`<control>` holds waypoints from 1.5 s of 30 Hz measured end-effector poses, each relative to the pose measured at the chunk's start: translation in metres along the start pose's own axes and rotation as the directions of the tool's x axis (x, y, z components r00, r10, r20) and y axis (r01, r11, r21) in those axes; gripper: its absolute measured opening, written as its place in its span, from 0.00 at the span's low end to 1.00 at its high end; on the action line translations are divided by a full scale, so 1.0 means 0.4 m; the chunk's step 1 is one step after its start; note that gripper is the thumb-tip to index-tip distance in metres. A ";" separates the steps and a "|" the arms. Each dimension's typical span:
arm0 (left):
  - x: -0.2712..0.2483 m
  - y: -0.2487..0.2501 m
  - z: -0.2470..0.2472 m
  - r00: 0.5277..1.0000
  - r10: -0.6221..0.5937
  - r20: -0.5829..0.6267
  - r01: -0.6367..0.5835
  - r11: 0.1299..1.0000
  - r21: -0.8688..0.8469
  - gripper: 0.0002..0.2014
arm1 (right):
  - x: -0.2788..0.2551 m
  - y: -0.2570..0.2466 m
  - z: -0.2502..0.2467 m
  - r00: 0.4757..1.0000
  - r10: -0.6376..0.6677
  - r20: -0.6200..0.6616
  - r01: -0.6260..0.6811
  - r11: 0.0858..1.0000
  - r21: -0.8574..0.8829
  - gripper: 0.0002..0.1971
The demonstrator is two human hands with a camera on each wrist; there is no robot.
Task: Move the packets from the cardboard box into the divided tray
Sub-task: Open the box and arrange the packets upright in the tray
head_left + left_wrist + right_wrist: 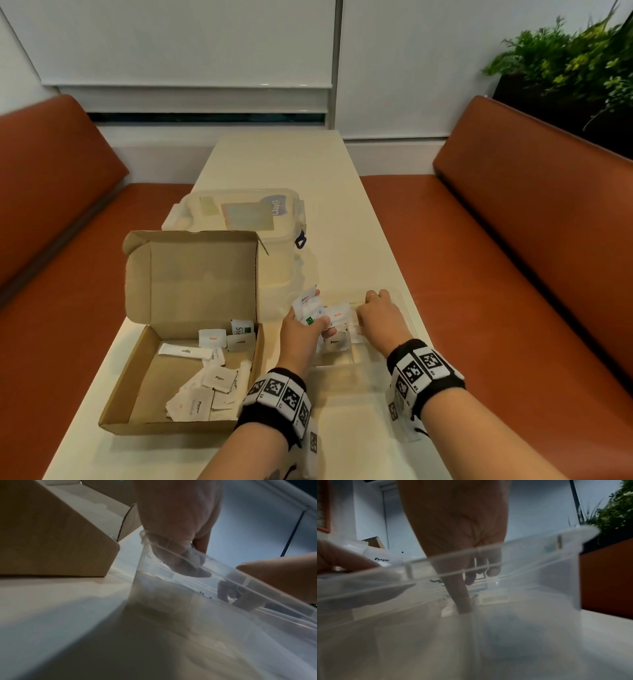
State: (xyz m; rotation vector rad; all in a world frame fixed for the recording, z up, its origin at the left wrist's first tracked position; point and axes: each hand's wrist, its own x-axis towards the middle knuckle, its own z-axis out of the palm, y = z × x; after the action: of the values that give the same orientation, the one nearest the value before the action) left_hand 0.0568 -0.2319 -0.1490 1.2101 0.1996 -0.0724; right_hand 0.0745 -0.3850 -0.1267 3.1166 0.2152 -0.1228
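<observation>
Sorting is being carried out over the divided tray (pixel 400 298), a clear plastic one lying on the counter (pixel 274 161) at about 3 o'clock from the cardboard box (pixel 144 387). A fanned bunch of packets (pixel 308 308) is being held in the left hand (pixel 301 332), its fingers curled round them just above the tray's left end. The right hand (pixel 376 315) is being kept down inside the tray, with the fingers (pixel 462 599) mostly curled and one extended, pressing on a packet on the tray floor; whether anything is being pinched cannot be told. A few packets, one marked Salt (pixel 337 314), are already lying in the tray between the two hands. Many more packets (pixel 205 390) are still lying loose in the box, so the task is judged well short of done. The next move is judged to call for packets being dealt from the left bunch into their compartments, then another reach into the box. A lidded plastic container (pixel 239 212) is standing at 12 o'clock behind the box, whose raised lid flap (pixel 191 274) is judged no obstacle. Orange benches (pixel 534 219) are flanking the counter.
</observation>
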 end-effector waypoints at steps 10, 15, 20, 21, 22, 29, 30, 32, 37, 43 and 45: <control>-0.002 0.003 -0.001 1.000 0.015 0.025 -0.016 1.000 0.015 0.27 | -0.009 0.013 0.033 0.996 0.061 -0.072 -0.050 0.988 0.146 0.08; -0.002 0.003 -0.002 0.999 0.013 0.034 -0.013 1.000 0.000 0.27 | -0.005 0.008 0.025 0.982 0.106 -0.156 -0.024 0.891 0.454 0.05; 0.001 0.002 -0.001 0.999 -0.002 0.034 0.003 1.000 -0.019 0.27 | -0.014 -0.022 -0.005 0.980 0.181 -0.088 -0.023 0.534 0.845 0.11; 0.001 0.002 -0.001 0.999 -0.005 0.033 0.006 1.000 -0.021 0.27 | -0.016 -0.025 -0.009 0.980 0.183 -0.076 -0.024 0.492 0.870 0.11; 0.001 0.001 -0.001 0.999 -0.007 0.034 0.007 1.000 -0.020 0.27 | -0.018 -0.027 -0.014 0.981 0.183 -0.066 -0.027 0.465 0.885 0.11; 0.003 -0.006 -0.005 0.999 -0.012 0.039 0.014 0.999 -0.033 0.28 | -0.027 -0.015 -0.031 0.990 0.144 -0.005 -0.071 0.515 0.854 0.01; 0.004 -0.006 -0.005 0.999 -0.016 0.036 0.017 0.999 -0.048 0.28 | -0.027 -0.007 -0.032 0.984 0.176 -0.021 -0.072 0.503 0.861 0.01; 0.006 -0.007 -0.007 0.999 -0.021 0.033 0.024 0.997 -0.074 0.26 | -0.028 0.016 -0.031 0.965 0.259 -0.037 -0.101 0.501 0.860 0.03; 0.011 -0.010 -0.008 0.999 -0.034 0.035 0.037 0.996 -0.083 0.27 | -0.040 0.053 -0.006 0.953 0.297 0.050 -0.223 0.584 0.780 0.03; 0.014 -0.009 -0.009 0.999 -0.040 0.031 0.043 0.994 -0.096 0.26 | -0.033 0.037 0.029 0.953 0.302 0.020 -0.246 0.734 0.633 0.04; 0.014 -0.009 -0.009 0.999 -0.042 0.031 0.044 0.995 -0.092 0.26 | -0.032 0.034 0.040 0.957 0.290 0.017 -0.244 0.772 0.586 0.04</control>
State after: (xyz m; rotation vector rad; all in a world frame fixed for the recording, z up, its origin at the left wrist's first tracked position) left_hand 0.0612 -0.2296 -0.1546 1.1116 0.2018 -0.1171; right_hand 0.0625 -0.4007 -0.1414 3.7234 -0.3464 -0.0788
